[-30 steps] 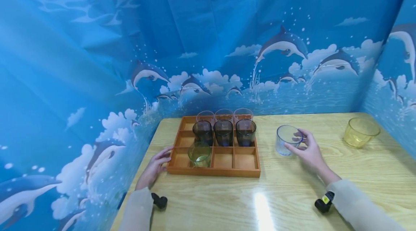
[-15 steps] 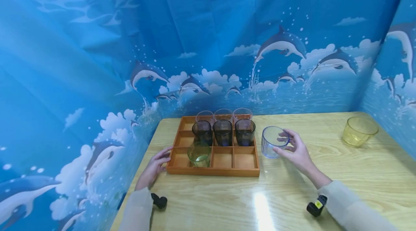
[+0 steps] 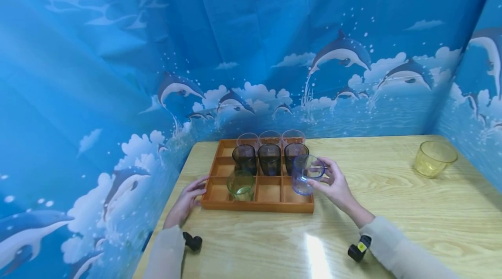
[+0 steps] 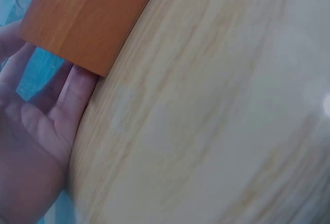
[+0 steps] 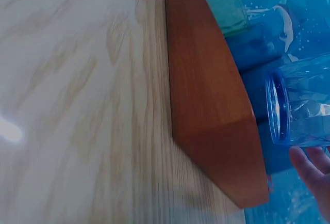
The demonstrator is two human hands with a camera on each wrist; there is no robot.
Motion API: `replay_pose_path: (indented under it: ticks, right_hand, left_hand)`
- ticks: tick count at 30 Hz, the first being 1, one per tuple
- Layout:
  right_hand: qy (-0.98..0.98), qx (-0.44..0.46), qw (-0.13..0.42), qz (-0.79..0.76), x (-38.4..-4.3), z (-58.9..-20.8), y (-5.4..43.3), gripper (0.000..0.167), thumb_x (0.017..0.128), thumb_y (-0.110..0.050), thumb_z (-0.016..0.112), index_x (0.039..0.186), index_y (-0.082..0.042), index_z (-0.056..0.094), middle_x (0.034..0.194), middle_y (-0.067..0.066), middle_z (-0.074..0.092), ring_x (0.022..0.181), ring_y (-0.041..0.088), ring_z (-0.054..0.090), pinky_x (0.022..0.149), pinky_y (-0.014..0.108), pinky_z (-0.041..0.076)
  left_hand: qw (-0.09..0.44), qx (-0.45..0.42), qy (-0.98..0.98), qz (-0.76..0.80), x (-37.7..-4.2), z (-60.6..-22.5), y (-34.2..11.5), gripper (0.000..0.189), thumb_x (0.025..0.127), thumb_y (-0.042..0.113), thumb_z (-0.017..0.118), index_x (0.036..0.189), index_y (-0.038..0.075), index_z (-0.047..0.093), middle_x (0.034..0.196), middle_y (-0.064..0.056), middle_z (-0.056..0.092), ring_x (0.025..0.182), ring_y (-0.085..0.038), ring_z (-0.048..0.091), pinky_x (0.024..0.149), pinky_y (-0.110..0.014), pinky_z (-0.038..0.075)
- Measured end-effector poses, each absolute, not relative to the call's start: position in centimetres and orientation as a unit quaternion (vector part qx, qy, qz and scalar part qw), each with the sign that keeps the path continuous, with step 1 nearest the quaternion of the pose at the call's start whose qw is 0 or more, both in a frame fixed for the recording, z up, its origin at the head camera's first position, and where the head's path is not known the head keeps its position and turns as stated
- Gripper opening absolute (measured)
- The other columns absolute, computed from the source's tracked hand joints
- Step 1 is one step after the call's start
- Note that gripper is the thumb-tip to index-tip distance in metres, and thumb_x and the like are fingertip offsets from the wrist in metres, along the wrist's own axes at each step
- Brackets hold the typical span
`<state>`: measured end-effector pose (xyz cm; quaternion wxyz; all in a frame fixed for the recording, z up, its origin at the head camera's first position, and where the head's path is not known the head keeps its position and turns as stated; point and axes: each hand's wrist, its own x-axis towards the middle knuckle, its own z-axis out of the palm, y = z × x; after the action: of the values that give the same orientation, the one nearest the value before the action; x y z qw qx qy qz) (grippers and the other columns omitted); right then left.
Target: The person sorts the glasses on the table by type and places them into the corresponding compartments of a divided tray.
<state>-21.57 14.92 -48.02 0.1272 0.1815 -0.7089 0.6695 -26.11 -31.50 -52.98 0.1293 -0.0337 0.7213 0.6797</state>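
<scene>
My right hand [image 3: 334, 186] pinches a clear blue-tinted glass [image 3: 307, 174] by its near right side, thumb in front and fingers behind. In the right wrist view this glass [image 5: 304, 102] hangs above the wall of the wooden tray [image 5: 214, 90]. From the head view it overlaps the tray's front right compartment. My left hand [image 3: 187, 202] touches the left end of the divided tray [image 3: 243, 205], its fingers fairly straight; the left wrist view shows fingers [image 4: 77, 90] right at the tray's end. A green glass [image 3: 240, 185] stands in the front left compartment.
Three dark glasses [image 3: 269, 160] fill the tray's middle row, with three clear pinkish glasses [image 3: 270, 137] behind them. A yellow glass [image 3: 434, 160] stands far right on the wooden table [image 3: 255, 244]. A blue dolphin-print backdrop [image 3: 251, 52] rises behind the table and along both sides.
My right hand has carried the blue-tinted glass leftward from the table to over the tray's front right compartment. My left hand has stayed at the tray's left end.
</scene>
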Motion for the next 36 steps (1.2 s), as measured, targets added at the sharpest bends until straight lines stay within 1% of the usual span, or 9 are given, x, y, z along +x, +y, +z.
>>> replay_pose_path:
  ticks: [7, 13, 19, 23, 27, 30, 36]
  right_hand:
    - [-0.697, 0.190, 0.119, 0.681, -21.8, -48.2, 12.2, 0.065, 0.078, 0.004, 0.069, 0.134, 0.003, 0.034, 0.123, 0.025, 0.047, 0.106, 0.037, 0.051, 0.080, 0.026, 0.048]
    - [-0.682, 0.193, 0.107, 0.697, -22.2, -48.3, 10.3, 0.063, 0.080, 0.005, 0.067, 0.133, 0.004, 0.034, 0.123, 0.027, 0.047, 0.107, 0.040, 0.051, 0.079, 0.025, 0.047]
    - [-0.670, 0.175, 0.092, 0.716, -21.9, -47.3, 8.5, 0.060, 0.079, 0.010, 0.065, 0.129, 0.009, 0.033, 0.122, 0.031, 0.047, 0.106, 0.048, 0.047, 0.078, 0.026, 0.045]
    - [-0.678, 0.174, 0.089, 0.709, -21.6, -46.4, 7.2, 0.060, 0.079, 0.006, 0.066, 0.128, 0.012, 0.032, 0.122, 0.032, 0.046, 0.106, 0.049, 0.047, 0.080, 0.032, 0.045]
    - [-0.699, 0.193, 0.088, 0.683, -21.5, -46.5, 6.4, 0.061, 0.079, 0.000, 0.070, 0.127, 0.011, 0.034, 0.123, 0.031, 0.046, 0.107, 0.046, 0.049, 0.083, 0.040, 0.046]
    - [-0.710, 0.211, 0.094, 0.665, -21.4, -46.7, 6.1, 0.061, 0.078, -0.001, 0.072, 0.126, 0.010, 0.036, 0.122, 0.030, 0.046, 0.107, 0.046, 0.050, 0.084, 0.043, 0.046]
    - [-0.712, 0.244, 0.108, 0.650, -21.6, -47.1, 5.7, 0.060, 0.076, 0.001, 0.073, 0.124, 0.012, 0.038, 0.119, 0.031, 0.048, 0.106, 0.048, 0.049, 0.084, 0.048, 0.045]
  left_hand:
    - [0.127, -0.034, 0.725, 0.676, -26.1, -52.9, -31.4, 0.049, 0.090, 0.019, 0.056, 0.138, 0.021, 0.046, 0.140, -0.006, 0.037, 0.123, -0.027, 0.035, 0.081, -0.038, 0.042]
    - [0.128, -0.034, 0.723, 0.678, -26.1, -53.0, -31.4, 0.049, 0.090, 0.019, 0.057, 0.138, 0.021, 0.046, 0.140, -0.004, 0.037, 0.125, -0.026, 0.034, 0.083, -0.039, 0.042]
    - [0.142, -0.029, 0.717, 0.682, -25.9, -52.6, -31.4, 0.049, 0.092, 0.020, 0.056, 0.139, 0.021, 0.044, 0.143, -0.003, 0.034, 0.127, -0.027, 0.032, 0.087, -0.041, 0.041]
    - [0.157, -0.024, 0.708, 0.688, -25.6, -51.6, -31.3, 0.050, 0.093, 0.018, 0.055, 0.141, 0.019, 0.041, 0.145, -0.006, 0.032, 0.128, -0.028, 0.030, 0.087, -0.041, 0.041]
    - [0.167, -0.023, 0.706, 0.688, -25.2, -50.8, -31.2, 0.050, 0.094, 0.016, 0.053, 0.142, 0.017, 0.039, 0.145, -0.007, 0.031, 0.128, -0.029, 0.030, 0.087, -0.041, 0.041]
    - [0.169, -0.022, 0.711, 0.682, -25.1, -50.5, -31.1, 0.050, 0.094, 0.016, 0.052, 0.143, 0.016, 0.038, 0.145, -0.007, 0.031, 0.128, -0.028, 0.030, 0.088, -0.041, 0.040]
    - [0.161, -0.018, 0.710, 0.685, -25.1, -50.9, -31.1, 0.050, 0.094, 0.014, 0.052, 0.142, 0.015, 0.039, 0.145, -0.009, 0.030, 0.129, -0.030, 0.029, 0.089, -0.042, 0.039]
